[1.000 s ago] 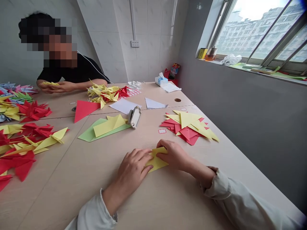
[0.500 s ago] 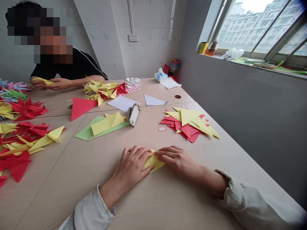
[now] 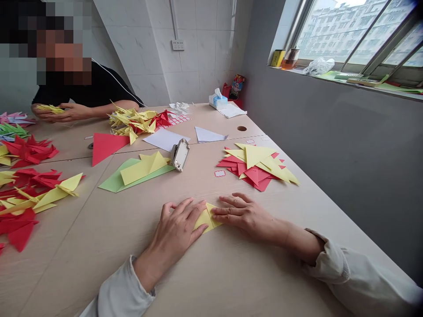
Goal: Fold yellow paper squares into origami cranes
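Observation:
A folded yellow paper point(image 3: 209, 216) lies on the table between my hands, a crease line running across it. My left hand point(image 3: 178, 224) holds its left side down, thumb along the near edge and fingers over the far part. The stretched fingers of my right hand point(image 3: 246, 216) rest on the paper's right end, slightly spread. Beyond it are a pile of red and yellow folded papers point(image 3: 259, 165), a stapler-like metal object point(image 3: 180, 155) standing on its side, and a yellow folded sheet point(image 3: 140, 169) on a green sheet point(image 3: 110, 181).
A person point(image 3: 109, 83) across the table holds yellow folded paper point(image 3: 49, 108). Yellow and red folded cranes point(image 3: 135, 121) are heaped nearby, with more red ones point(image 3: 33, 147) at left. A red triangle point(image 3: 107, 146), white sheets point(image 3: 167, 138) and a tissue box point(image 3: 218, 100) lie farther back.
My right fingers have lifted and spread apart, baring more of the yellow paper and its crease. My left hand still holds the paper. The view has shifted slightly.

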Action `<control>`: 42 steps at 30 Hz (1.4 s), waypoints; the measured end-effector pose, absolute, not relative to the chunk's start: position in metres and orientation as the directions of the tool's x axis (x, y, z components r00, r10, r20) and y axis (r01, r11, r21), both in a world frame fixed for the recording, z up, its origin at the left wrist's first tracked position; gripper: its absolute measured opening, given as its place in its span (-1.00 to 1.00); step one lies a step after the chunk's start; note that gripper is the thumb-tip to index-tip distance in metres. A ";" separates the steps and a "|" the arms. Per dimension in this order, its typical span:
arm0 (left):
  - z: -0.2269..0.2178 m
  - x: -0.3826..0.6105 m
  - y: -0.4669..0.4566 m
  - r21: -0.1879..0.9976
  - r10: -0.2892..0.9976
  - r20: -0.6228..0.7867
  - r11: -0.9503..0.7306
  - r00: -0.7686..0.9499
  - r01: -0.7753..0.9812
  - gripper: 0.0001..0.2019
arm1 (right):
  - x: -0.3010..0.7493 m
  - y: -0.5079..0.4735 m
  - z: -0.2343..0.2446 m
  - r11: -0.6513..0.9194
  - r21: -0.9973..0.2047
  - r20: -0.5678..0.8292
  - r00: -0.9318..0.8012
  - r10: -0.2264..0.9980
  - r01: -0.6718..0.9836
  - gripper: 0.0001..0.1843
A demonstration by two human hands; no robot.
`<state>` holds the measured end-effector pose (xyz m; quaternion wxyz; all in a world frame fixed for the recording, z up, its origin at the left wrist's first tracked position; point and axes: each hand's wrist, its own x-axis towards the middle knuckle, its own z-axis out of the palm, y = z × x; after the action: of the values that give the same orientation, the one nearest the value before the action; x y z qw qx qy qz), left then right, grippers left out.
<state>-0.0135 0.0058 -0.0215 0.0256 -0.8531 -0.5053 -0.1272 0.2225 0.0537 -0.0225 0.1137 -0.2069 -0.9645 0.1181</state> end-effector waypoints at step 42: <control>-0.024 0.007 -0.004 0.617 0.961 0.261 -0.241 0.095 0.749 -0.77 | 0.198 0.058 -0.004 0.233 -0.766 -0.090 -0.459 0.884 0.599 -0.91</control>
<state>0.0073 -0.0038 -0.0238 -0.1663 -0.7209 -0.5931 -0.3177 0.1978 0.0576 -0.0042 0.1854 -0.4860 -0.7629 0.3840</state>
